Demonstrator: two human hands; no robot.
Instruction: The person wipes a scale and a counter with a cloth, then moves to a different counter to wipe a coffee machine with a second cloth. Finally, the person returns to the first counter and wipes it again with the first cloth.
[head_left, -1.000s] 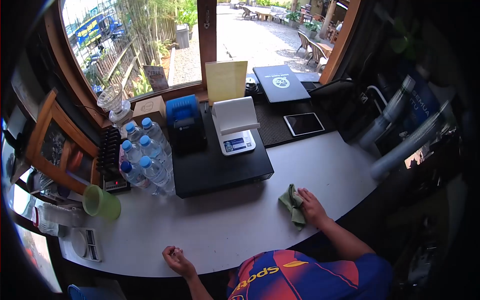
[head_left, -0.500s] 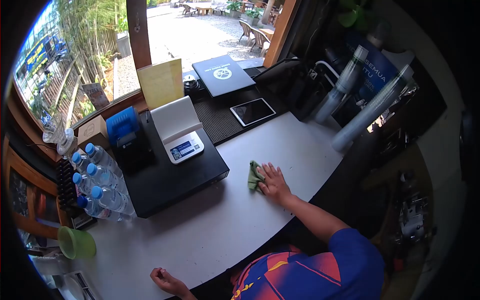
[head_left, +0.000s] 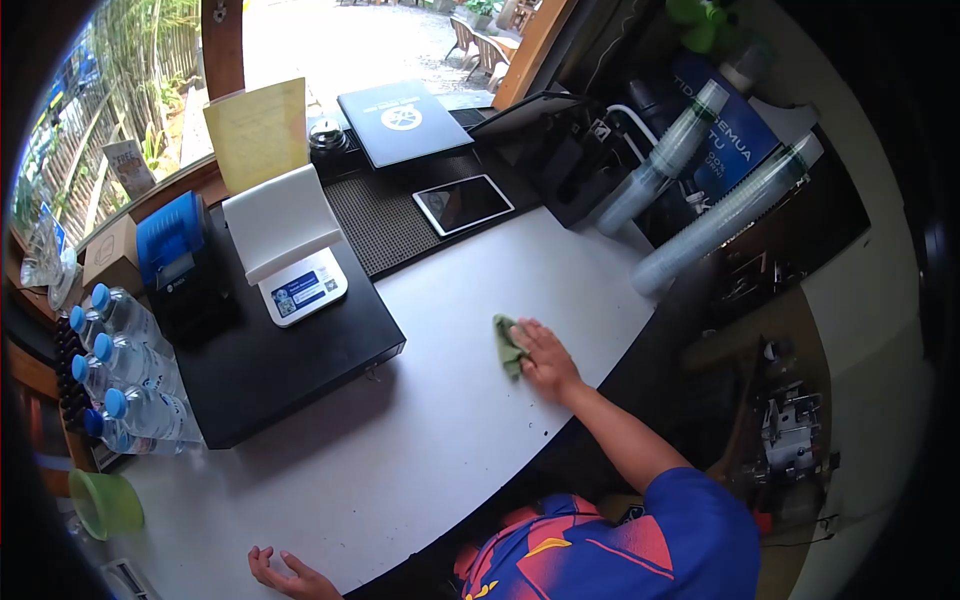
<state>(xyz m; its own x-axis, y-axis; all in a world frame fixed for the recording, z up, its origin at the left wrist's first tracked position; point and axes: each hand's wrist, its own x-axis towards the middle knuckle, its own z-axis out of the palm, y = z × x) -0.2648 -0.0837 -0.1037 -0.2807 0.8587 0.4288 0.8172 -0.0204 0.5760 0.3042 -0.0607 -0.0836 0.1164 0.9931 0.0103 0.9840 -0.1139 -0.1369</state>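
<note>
My right hand (head_left: 546,362) presses on a green cloth (head_left: 508,347) against the white counter (head_left: 450,400), with part of the cloth sticking out to the left of the fingers. Near the bottom left, my left hand (head_left: 290,575) is over the counter's lower part, its fingers apart and nothing in them. A black box (head_left: 330,345) carrying a white stand (head_left: 305,288) lies to the left of the cloth. Beyond the cloth, a tablet (head_left: 464,204) rests at the far edge of the white surface.
Water bottles (head_left: 145,375) and a green cup (head_left: 107,503) stand at the left. A blue device (head_left: 172,238) is behind the box. Stacked plastic cups (head_left: 725,222) lean at the right. A dark blue menu (head_left: 403,123) lies near the window.
The view has shifted, so the box and bottles appear farther left. My left hand has opened from a loose curl. My right hand remains on the cloth.
</note>
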